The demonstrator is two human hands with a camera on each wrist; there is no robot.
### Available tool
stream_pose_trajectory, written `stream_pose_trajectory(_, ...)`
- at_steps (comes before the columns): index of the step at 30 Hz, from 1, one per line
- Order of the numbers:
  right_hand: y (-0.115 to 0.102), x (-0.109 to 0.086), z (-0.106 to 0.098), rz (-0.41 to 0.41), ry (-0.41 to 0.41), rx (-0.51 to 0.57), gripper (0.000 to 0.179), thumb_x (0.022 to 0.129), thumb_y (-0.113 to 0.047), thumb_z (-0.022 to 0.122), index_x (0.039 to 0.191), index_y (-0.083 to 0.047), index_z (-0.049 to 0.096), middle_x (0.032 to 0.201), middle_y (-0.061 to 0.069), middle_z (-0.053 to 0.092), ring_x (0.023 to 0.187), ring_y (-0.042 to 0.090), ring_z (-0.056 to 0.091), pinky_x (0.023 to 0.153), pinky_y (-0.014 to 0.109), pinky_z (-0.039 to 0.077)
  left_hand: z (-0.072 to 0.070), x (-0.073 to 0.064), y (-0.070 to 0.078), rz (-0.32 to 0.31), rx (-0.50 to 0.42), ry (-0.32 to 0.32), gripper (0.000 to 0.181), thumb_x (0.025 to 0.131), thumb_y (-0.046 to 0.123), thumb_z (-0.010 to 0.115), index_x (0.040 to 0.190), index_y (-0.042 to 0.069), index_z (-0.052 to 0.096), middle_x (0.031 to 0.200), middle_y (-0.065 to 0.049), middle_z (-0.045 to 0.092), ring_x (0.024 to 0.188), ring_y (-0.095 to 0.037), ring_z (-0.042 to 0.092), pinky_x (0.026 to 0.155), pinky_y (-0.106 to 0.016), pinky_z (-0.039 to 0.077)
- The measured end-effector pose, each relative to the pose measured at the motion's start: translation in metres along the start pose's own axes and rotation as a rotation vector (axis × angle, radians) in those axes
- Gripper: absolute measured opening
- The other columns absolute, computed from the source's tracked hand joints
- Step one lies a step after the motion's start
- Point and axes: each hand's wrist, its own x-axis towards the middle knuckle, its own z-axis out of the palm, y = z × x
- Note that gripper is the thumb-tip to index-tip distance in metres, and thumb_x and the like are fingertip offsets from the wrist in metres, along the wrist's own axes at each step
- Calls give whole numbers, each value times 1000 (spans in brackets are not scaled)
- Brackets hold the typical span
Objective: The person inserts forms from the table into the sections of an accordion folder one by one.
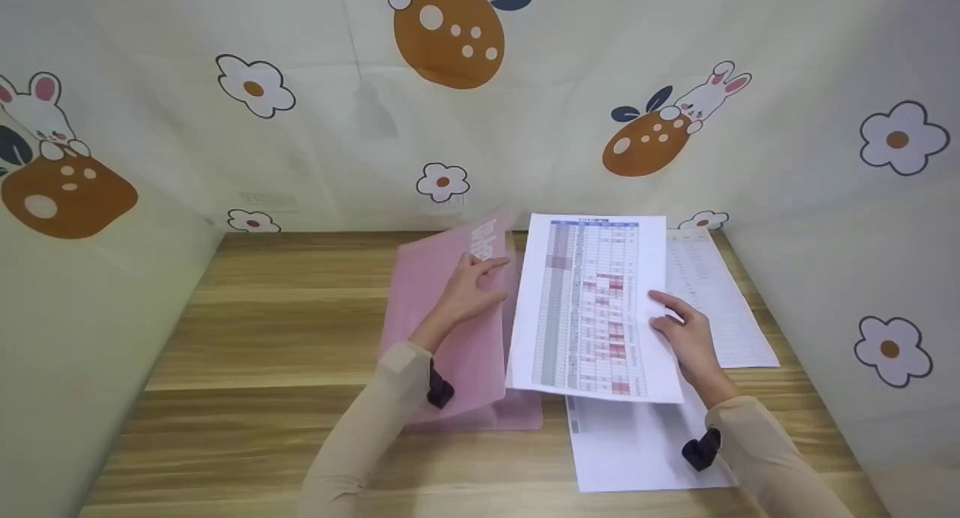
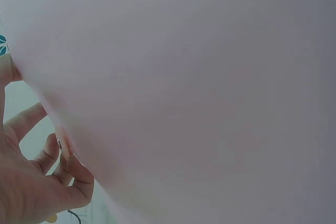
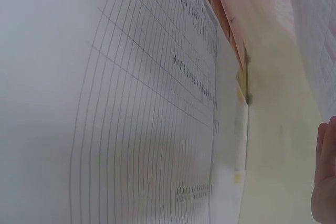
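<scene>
A pink folder (image 1: 442,338) lies left of the table's middle in the head view, its upper cover lifted off the lower one. My left hand (image 1: 471,289) is over that cover, with thumb and fingers at its right edge. In the left wrist view a pale pinkish surface (image 2: 199,98) fills most of the picture, and the fingers of my left hand (image 2: 42,177) bend at its edge. My right hand (image 1: 691,342) pinches the right edge of a printed paper sheet (image 1: 592,308) with a coloured table, raised beside the folder. Part of my right hand (image 3: 326,177) shows in the right wrist view.
Beneath the raised sheet, other papers lie on the wooden table (image 1: 262,338): one printed page (image 1: 727,308) at the back right and a paler page (image 1: 637,450) nearer the front. Patterned curtains (image 1: 322,151) stand behind and on both sides.
</scene>
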Motion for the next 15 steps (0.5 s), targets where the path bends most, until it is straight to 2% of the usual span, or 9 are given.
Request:
stream_pose_trajectory(4,4,-1,12,-11,22,13,42,78,4,50,121,1,51,122,15,45,87,15,52,68,20,42,0,0,1,-17,-4,-2,52,70,18,66,120,15,56,93,-6,36,83,-19,38,71,-30,33)
stream_pose_trajectory(9,9,0,22,-20,-12,29,42,79,2,50,121,-1,52,125,15,42,93,19,50,71,21,41,1,0,2,-27,-1,9,51,69,19,65,120,15,57,94,-6,37,83,-19,38,71,-30,33)
stream_pose_trajectory(14,11,0,30,-21,-40,57,41,79,2,51,120,-2,53,125,17,42,92,18,51,71,22,41,1,0,2,-28,-1,13,51,68,18,64,119,15,57,95,-7,37,83,-20,38,72,-30,32)
stream_pose_trajectory(15,7,-1,33,-14,-48,32,42,79,2,50,121,-1,51,125,17,42,92,19,51,72,23,41,1,0,2,-31,2,13,51,69,19,64,119,16,57,95,-7,37,84,-19,38,72,-30,32)
